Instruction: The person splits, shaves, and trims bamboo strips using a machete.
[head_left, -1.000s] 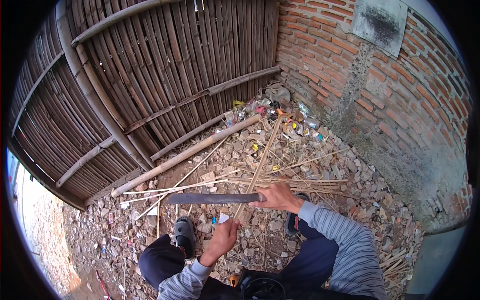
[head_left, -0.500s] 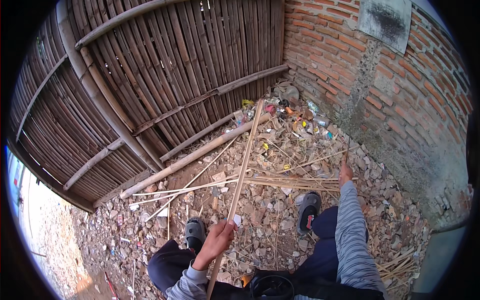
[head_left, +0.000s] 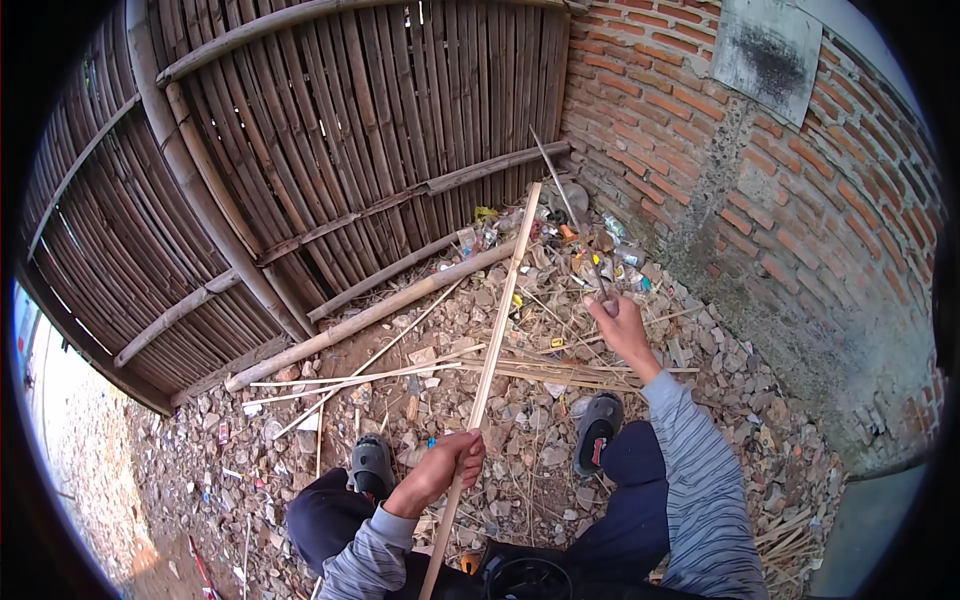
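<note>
My left hand (head_left: 438,472) is closed round a long, pale bamboo strip (head_left: 505,300), which slants from my lap up towards the fence corner. Its far end rises over the rubble, and its near end passes below my wrist. In my right hand (head_left: 622,325), a long knife (head_left: 577,215) is gripped by its handle, the thin dark blade pointing up and to the left. The blade stands to the right of the strip, apart from it. Beyond my feet, several split bamboo strips (head_left: 575,372) lie crossed on the ground.
Rubble and litter (head_left: 520,450) cover the ground round my shoes. A bamboo pole (head_left: 370,322) lies along the foot of the bamboo fence (head_left: 370,110). To the right stands a brick wall (head_left: 640,110). More thin strips (head_left: 790,540) lie at the lower right.
My right hand has swung up and left, bringing the knife from the right side to near the strip. My left hand keeps its hold, almost in the same place.
</note>
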